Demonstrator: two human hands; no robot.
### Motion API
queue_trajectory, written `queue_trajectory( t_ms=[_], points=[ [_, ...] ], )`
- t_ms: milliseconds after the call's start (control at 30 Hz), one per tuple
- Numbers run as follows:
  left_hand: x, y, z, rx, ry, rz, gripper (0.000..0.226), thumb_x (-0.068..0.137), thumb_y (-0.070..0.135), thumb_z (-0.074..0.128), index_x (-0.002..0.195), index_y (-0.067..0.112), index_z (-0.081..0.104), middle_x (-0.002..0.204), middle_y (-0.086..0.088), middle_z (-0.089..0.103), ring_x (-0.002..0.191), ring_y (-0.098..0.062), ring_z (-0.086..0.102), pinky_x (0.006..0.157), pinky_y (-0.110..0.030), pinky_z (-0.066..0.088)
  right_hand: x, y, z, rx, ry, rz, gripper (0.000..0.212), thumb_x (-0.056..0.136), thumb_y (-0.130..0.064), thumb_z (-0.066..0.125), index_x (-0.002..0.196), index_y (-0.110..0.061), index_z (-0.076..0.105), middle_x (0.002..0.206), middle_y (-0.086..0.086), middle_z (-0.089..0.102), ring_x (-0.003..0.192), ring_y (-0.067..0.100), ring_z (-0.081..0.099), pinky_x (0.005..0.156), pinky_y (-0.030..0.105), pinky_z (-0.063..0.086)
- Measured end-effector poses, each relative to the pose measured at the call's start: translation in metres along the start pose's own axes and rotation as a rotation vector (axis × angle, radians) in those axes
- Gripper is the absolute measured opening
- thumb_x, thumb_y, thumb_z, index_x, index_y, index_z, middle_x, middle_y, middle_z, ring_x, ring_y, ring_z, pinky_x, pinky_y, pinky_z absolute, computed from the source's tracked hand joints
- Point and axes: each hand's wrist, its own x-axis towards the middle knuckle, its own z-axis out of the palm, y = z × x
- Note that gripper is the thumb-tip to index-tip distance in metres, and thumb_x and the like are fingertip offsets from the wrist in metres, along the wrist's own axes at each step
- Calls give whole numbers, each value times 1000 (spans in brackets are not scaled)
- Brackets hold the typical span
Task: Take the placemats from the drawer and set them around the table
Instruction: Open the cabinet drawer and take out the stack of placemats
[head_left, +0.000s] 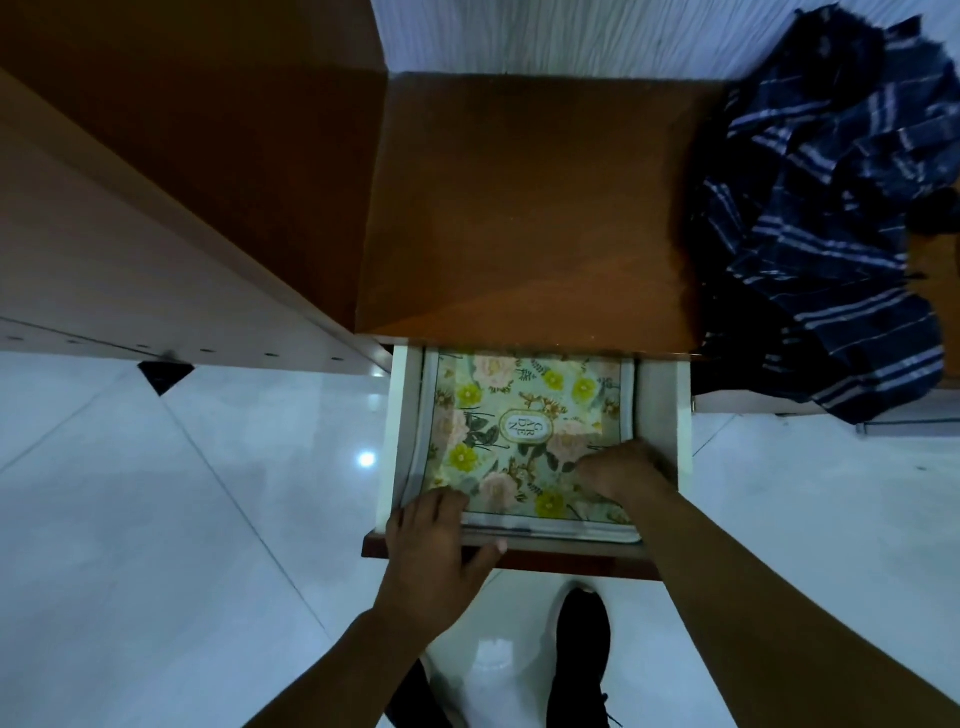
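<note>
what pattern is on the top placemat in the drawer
The top placemat is floral, pink and yellow flowers on pale green; head view.

Glossy white floor (156, 519); brown cabinet (519, 208); pale, perhaps panelled wall (571, 31)
</note>
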Motion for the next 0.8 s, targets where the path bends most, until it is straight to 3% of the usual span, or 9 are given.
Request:
queue_trajectory(
  t_ms=[133, 233, 300, 367, 567, 633, 700, 800],
  points=[
    [-2, -8, 0, -41, -62, 15, 67, 74, 78, 49, 118, 28, 53, 122, 7, 55, 114, -17, 48, 98, -38, 35, 2, -7, -4, 66, -71, -4, 56, 86, -22, 66, 134, -1, 50, 136, 18, 55, 120, 33, 56, 82, 30, 45],
    [-1, -7, -2, -62, -64, 17, 67, 72, 78, 50, 117, 28, 53, 122, 7, 54, 115, -17, 47, 98, -37, 34, -1, -12, -6, 48, -89, 37, 64, 91, -37, 61, 142, -3, 43, 144, 14, 49, 127, 29, 50, 91, 27, 42],
    [-1, -7, -3, -73, -67, 15, 68, 72, 78, 50, 118, 28, 52, 123, 8, 53, 115, -16, 45, 99, -35, 32, 2, -11, -6, 71, -120, 24, 71, 89, -39, 65, 143, 0, 41, 146, 16, 47, 129, 31, 48, 103, 32, 43],
    [-2, -8, -3, -85, -63, 14, 69, 71, 77, 51, 118, 27, 52, 123, 8, 53, 116, -15, 45, 99, -33, 31, 1, -9, -7, 96, -104, 29, 76, 82, -41, 74, 140, 0, 45, 143, 17, 51, 125, 33, 52, 105, 38, 44],
    [-3, -8, -3, -133, -7, 14, 69, 67, 76, 57, 118, 29, 49, 121, 8, 54, 114, -15, 47, 97, -32, 33, -10, 0, -14, 275, 11, -20, 75, 78, -16, 80, 139, 3, 40, 135, 20, 55, 119, 36, 55, 103, 44, 45],
    [-4, -8, -3, -167, 0, 14, 70, 68, 76, 59, 121, 32, 44, 126, 8, 51, 117, -15, 45, 98, -32, 32, -18, 3, -21, 343, 15, -17, 64, 73, -17, 84, 127, 1, 53, 119, 12, 63, 105, 30, 59, 92, 39, 47],
    [-5, -7, -6, -223, 21, 6, 70, 73, 73, 59, 126, 30, 43, 131, 5, 49, 121, -16, 44, 102, -36, 37, -33, 1, -30, 432, -83, 21, 40, 72, -22, 85, 104, -8, 67, 101, 2, 63, 88, 21, 57, 80, 35, 44],
    [-5, -1, -14, -440, 103, -29, 60, 85, 60, 58, 130, 21, 46, 131, 3, 48, 120, -14, 47, 97, -32, 48, -53, -3, -41, 497, -168, 11, 33, 73, -24, 83, 100, -12, 70, 99, 1, 61, 90, 21, 56, 82, 36, 41]
  ],
)
